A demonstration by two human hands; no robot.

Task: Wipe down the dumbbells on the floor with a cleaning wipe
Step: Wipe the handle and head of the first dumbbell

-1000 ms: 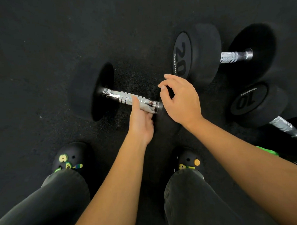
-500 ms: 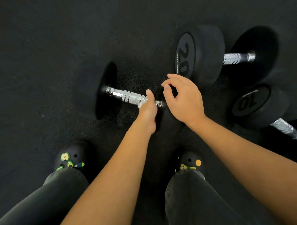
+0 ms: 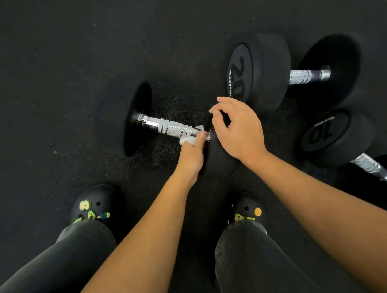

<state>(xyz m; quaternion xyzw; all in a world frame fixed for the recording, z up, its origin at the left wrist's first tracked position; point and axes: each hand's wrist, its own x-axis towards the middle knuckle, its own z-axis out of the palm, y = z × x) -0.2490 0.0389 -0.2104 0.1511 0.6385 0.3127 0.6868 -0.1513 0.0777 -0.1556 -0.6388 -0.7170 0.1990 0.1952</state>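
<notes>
wipe [image 3: 186, 141] mostly hidden under left hand [image 3: 191, 157]

Dark speckled rubber floor [image 3: 59, 65] fills view; matte; few pale flecks; soft even light

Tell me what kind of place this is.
Most likely a gym or home workout corner: a dumbbell marked 20, another marked 10 and a third dumbbell lie on a dark speckled floor, and the left hand holds a wipe against the third's chrome handle.
</notes>
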